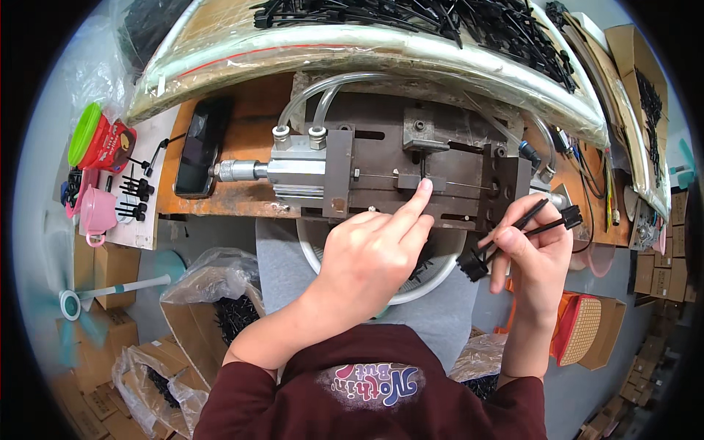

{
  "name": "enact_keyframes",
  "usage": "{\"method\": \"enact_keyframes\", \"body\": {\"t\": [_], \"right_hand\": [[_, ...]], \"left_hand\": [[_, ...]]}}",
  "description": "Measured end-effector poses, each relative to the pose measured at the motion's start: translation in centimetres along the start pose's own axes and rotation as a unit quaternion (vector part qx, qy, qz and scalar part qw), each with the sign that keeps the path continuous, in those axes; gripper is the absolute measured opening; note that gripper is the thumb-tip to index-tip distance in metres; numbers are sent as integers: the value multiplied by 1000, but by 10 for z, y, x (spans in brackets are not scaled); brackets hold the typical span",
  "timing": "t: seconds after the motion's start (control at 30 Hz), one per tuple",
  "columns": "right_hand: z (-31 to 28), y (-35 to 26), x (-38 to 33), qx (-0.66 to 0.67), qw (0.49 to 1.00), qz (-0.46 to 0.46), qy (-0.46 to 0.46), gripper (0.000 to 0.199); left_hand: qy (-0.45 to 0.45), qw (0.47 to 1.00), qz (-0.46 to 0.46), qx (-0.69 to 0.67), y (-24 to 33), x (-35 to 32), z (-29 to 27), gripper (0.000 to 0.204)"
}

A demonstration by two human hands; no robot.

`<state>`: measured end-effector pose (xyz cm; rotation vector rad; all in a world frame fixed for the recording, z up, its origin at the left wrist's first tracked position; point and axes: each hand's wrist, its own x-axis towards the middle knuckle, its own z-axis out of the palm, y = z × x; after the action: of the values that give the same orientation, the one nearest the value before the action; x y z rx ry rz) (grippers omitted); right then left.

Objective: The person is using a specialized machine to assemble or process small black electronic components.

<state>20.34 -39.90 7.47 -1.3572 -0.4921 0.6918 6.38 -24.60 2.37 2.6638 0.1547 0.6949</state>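
My left hand [378,249] reaches over a metal clamping fixture [381,158], its index finger stretched out. The fingertip touches a small dark block at the fixture's middle, where a thin black rod [423,166] stands upright against it. The hand grips nothing that I can see. To the right, my right hand [539,246] is closed around a few black plastic stems [473,265] with blocky, notched heads. The stems point different ways from between its thumb and fingers. A silver air cylinder [297,172] is mounted on the fixture's left side, with clear hoses [323,92] attached.
Behind the fixture, a plastic-wrapped tray [352,44] bears a heap of black stems. A phone [202,147] lies at the left, near a pink cup [99,213]. Below the fixture sits a white-rimmed basin [312,257]. An open carton [191,308] with black parts stands lower left.
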Motion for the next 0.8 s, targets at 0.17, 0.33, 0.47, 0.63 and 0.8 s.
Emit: {"method": "enact_keyframes", "body": {"t": [0.17,0.33,0.47,0.63,0.8], "right_hand": [[2,0,2,17,999,45,-7,16],[15,4,3,79,988,118,-63,16],[12,7,4,113,990,68,-48,18],[6,8,-2,75,997,16,-33,22],[3,4,-9,26,999,21,-25,22]], "left_hand": [[0,998,-8,-62,1,2,-7,34],[45,963,68,-258,12,-3,-21,41],[68,971,65,-221,8,-7,-30,40],[55,997,22,-53,0,-5,-2,26],[38,999,3,14,1,-1,4,25]]}}
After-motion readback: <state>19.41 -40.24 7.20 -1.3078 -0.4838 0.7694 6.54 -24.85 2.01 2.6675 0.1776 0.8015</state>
